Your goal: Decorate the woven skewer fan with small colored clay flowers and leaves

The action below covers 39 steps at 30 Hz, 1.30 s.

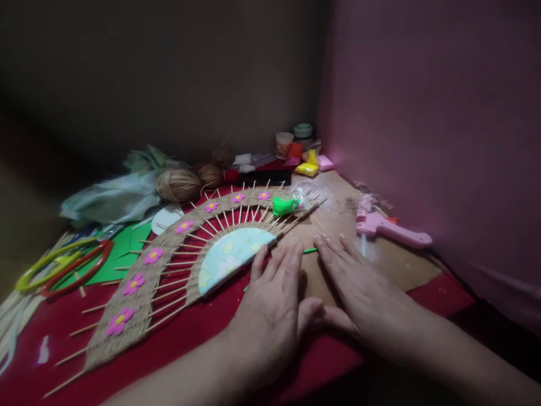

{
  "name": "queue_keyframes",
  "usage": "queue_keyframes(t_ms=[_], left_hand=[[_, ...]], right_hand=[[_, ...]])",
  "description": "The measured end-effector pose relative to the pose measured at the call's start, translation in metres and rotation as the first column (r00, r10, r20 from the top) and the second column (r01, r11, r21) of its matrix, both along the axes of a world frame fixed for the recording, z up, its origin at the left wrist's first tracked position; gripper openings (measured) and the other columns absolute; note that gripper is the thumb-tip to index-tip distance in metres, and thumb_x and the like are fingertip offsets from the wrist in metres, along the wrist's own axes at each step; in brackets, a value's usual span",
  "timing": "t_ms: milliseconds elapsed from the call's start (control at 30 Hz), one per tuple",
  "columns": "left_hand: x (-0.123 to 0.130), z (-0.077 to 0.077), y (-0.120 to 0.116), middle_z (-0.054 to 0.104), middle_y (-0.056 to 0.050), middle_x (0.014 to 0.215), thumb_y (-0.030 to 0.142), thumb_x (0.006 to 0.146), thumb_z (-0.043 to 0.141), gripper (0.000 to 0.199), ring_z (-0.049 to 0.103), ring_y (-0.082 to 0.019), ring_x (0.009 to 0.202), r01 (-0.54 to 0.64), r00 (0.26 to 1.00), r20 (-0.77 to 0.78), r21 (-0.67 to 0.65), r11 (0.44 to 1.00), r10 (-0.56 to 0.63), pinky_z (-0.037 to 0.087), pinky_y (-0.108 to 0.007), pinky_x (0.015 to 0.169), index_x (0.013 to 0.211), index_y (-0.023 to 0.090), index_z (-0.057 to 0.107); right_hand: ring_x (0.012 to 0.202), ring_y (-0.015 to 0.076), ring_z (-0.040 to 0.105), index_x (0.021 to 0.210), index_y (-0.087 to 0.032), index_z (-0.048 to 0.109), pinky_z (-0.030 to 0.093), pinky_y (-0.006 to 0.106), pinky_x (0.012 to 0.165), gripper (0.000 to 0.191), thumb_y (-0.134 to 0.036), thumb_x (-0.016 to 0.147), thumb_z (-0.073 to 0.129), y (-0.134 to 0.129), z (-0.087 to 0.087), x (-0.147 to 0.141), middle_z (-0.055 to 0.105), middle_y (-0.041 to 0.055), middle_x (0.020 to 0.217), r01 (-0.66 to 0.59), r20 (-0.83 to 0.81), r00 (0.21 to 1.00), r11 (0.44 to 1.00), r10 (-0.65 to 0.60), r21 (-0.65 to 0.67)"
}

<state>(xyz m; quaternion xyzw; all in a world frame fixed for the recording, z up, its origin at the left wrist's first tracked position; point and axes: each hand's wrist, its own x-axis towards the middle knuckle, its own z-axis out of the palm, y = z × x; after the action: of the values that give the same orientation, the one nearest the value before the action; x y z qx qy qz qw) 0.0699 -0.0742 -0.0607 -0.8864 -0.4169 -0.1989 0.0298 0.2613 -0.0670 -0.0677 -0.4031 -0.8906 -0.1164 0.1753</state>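
Note:
A thin green strand (310,250) lies on the brown board (393,265), showing in the gap between my two hands. My left hand (274,304) lies flat with its fingers stretched over the strand's left part. Flat too, my right hand (359,287) has its fingertips at the strand's right end. The thumbs are close together. Left of the hands is a fan-shaped piece of woven twine and sticks (163,282) with pink flowers and a pale blue patterned half-circle (232,254). A packet of green clay (284,206) rests on the fan's upper right part.
A pink glue gun (393,228) lies at the right. Scissors (78,265) and green sheets (122,254) are at the left. Behind stand twine balls (180,185), a paper cup (284,145) and yellow clay (307,169). A pink wall (435,141) borders the right side.

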Motion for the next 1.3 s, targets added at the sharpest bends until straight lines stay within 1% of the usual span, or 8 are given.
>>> queue_keyframes(t_ms=[100,200,400,600,733,933,1133,1300], left_hand=[[-0.007,0.002,0.006,0.050,-0.024,0.130,0.028,0.093,0.039,0.055,0.043,-0.030,0.126,-0.050,0.997,0.061,0.002,0.999,0.049,0.024,-0.056,0.108,0.137,0.000,0.023],[-0.010,0.004,0.007,0.050,-0.022,0.131,0.028,0.093,0.038,0.056,0.041,-0.028,0.128,-0.065,0.994,0.085,-0.002,0.998,0.065,0.022,-0.056,0.110,0.139,0.004,0.017],[-0.009,0.003,0.006,0.049,-0.022,0.133,0.029,0.093,0.037,0.058,0.038,-0.026,0.131,-0.050,0.995,0.081,-0.055,0.997,0.055,0.026,-0.054,0.109,0.141,0.006,0.012],[-0.008,0.005,-0.001,0.056,-0.021,0.126,0.029,0.094,0.039,0.054,0.043,-0.027,0.127,0.016,0.999,0.035,0.052,0.999,-0.018,0.021,-0.051,0.111,0.136,0.000,0.023],[-0.005,0.005,0.004,0.053,-0.023,0.129,0.029,0.094,0.040,0.052,0.044,-0.030,0.126,0.042,0.999,-0.026,0.126,0.991,-0.039,0.023,-0.054,0.110,0.133,-0.002,0.027],[-0.007,0.004,0.007,0.055,-0.024,0.127,0.027,0.093,0.040,0.052,0.047,-0.032,0.124,0.004,0.999,-0.049,0.161,0.987,0.004,0.027,-0.057,0.107,0.133,-0.003,0.027],[-0.005,0.003,0.005,0.052,-0.026,0.129,0.030,0.092,0.042,0.061,0.041,-0.031,0.129,-0.014,1.000,-0.015,0.081,0.997,0.015,0.028,-0.057,0.107,0.137,-0.003,0.018],[-0.002,0.002,-0.002,0.052,-0.026,0.130,0.027,0.092,0.042,0.055,0.044,-0.032,0.126,0.045,0.999,-0.027,0.074,0.996,-0.043,0.027,-0.056,0.107,0.135,-0.003,0.024]], right_hand=[[0.130,0.0342,0.032,0.140,0.006,0.025,0.039,0.048,0.101,0.089,-0.063,0.086,0.039,0.008,0.006,-0.003,0.041,0.0308,0.135,0.011,-0.022,1.000,1.000,-0.012,-0.022],[0.133,0.0326,0.026,0.136,0.007,0.033,0.035,0.047,0.104,0.091,-0.067,0.084,0.038,0.010,0.013,-0.007,0.035,0.0303,0.139,-0.028,-0.032,0.999,0.997,0.026,-0.067],[0.133,0.0343,0.026,0.136,0.008,0.034,0.034,0.050,0.104,0.092,-0.067,0.083,0.040,0.003,0.011,-0.013,0.032,0.0289,0.140,-0.076,0.001,0.997,0.984,0.077,-0.160],[0.129,0.0388,0.032,0.137,0.009,0.030,0.040,0.055,0.100,0.097,-0.068,0.080,0.045,-0.016,0.003,-0.008,0.040,0.0305,0.135,-0.108,0.004,0.994,0.981,0.110,-0.161],[0.129,0.0377,0.034,0.134,0.008,0.037,0.038,0.053,0.102,0.091,-0.064,0.080,0.048,-0.003,0.008,-0.016,0.039,0.0292,0.137,-0.060,0.022,0.998,0.977,0.065,-0.202],[0.132,0.0350,0.029,0.136,0.007,0.034,0.034,0.053,0.104,0.089,-0.063,0.083,0.045,0.006,0.012,-0.018,0.034,0.0284,0.139,-0.054,0.001,0.998,0.977,0.055,-0.207],[0.133,0.0345,0.024,0.137,0.006,0.033,0.033,0.053,0.104,0.087,-0.062,0.084,0.043,0.002,0.012,-0.007,0.031,0.0289,0.141,-0.017,-0.045,0.999,0.976,0.008,-0.216],[0.131,0.0353,0.029,0.134,0.007,0.037,0.034,0.053,0.103,0.083,-0.061,0.086,0.040,0.001,0.009,-0.004,0.038,0.0295,0.137,-0.025,-0.011,1.000,0.976,0.023,-0.215]])
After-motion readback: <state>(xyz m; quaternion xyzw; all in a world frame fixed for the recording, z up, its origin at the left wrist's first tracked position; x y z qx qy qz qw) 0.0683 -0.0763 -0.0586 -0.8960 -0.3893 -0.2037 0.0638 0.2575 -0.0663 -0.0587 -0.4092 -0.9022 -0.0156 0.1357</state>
